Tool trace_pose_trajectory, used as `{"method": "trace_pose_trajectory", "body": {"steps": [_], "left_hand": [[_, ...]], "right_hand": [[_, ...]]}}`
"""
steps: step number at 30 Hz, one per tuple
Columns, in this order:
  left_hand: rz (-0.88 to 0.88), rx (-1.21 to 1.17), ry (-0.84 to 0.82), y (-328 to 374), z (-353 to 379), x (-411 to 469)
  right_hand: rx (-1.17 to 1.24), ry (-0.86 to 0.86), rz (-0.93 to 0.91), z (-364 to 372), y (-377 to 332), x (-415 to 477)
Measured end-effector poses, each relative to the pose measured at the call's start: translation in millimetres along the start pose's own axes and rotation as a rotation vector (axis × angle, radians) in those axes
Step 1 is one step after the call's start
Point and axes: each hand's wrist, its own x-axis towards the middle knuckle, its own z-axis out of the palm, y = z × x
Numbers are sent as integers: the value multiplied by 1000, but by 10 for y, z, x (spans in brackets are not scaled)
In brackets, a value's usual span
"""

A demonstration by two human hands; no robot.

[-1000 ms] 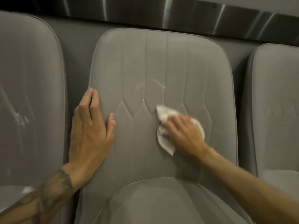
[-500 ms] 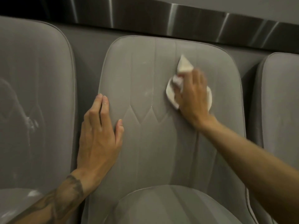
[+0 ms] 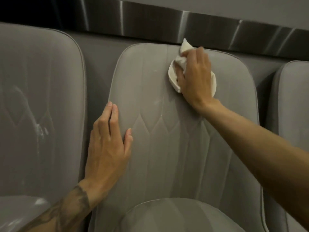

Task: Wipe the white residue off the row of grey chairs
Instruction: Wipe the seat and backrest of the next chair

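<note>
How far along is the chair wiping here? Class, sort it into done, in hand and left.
Done: the lower back of the middle chair looks largely free of white. In hand: the right hand grips a white cloth near its top edge; the left hand rests flat on its side. Left: faint flecks mid-back and white residue on the left chair.

A brushed-metal band (image 3: 167, 22) runs across the top of the frame, catching pale streaks of light, with a plain grey wall (image 3: 250, 7) above it at upper right.
</note>
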Motion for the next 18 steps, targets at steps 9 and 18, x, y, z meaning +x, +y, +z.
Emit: {"method": "trace_pose_trajectory", "body": {"steps": [9, 18], "left_hand": [[8, 13, 2, 10, -3, -4], [15, -4, 4, -21, 13, -7]], "right_hand": [[123, -306, -325, -236, -260, -1472], [24, 29, 75, 129, -173, 143]]}}
